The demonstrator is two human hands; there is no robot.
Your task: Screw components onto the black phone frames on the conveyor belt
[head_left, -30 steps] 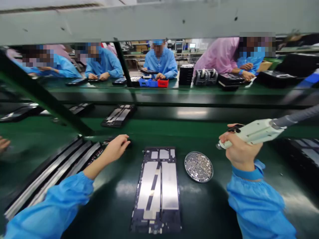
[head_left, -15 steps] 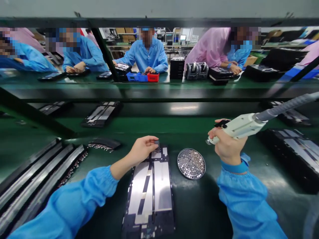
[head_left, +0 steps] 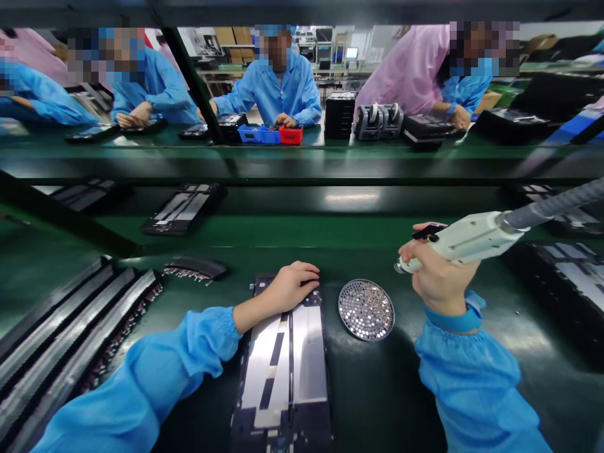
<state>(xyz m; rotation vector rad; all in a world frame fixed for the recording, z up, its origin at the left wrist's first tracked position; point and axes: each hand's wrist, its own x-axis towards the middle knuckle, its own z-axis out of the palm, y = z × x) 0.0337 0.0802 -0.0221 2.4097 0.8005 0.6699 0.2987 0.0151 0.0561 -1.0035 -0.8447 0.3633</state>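
Note:
My left hand (head_left: 293, 286) lies across the upper end of an opened tablet (head_left: 309, 352), its fingers stretched over the top right corner. The tablet lies flat, with silvery battery panels and dark ribbon strips in a black frame; my hand hides part of its top. My right hand (head_left: 443, 277) is wrapped round a pale power screwdriver (head_left: 476, 242) with a black lever and a grey corrugated hose. Its short metal tip points left, above the bench. Between the hands sits a round perforated metal dish (head_left: 366, 310) of small shiny pieces, probably screws.
Long black curved strips (head_left: 89, 327) with small parts along their edges lie at left, a shorter one (head_left: 195, 268) beyond them. Stacked tablets (head_left: 561, 283) stand at right. Another tablet (head_left: 184, 207) lies farther back. A dark post (head_left: 66, 214) slants at left. Co-workers (head_left: 283, 88) sit opposite.
My left hand has moved right over the tablet's top and its fingers have come down there; the small dark piece at its fingertips is now hidden. My right hand keeps its hold on the screwdriver.

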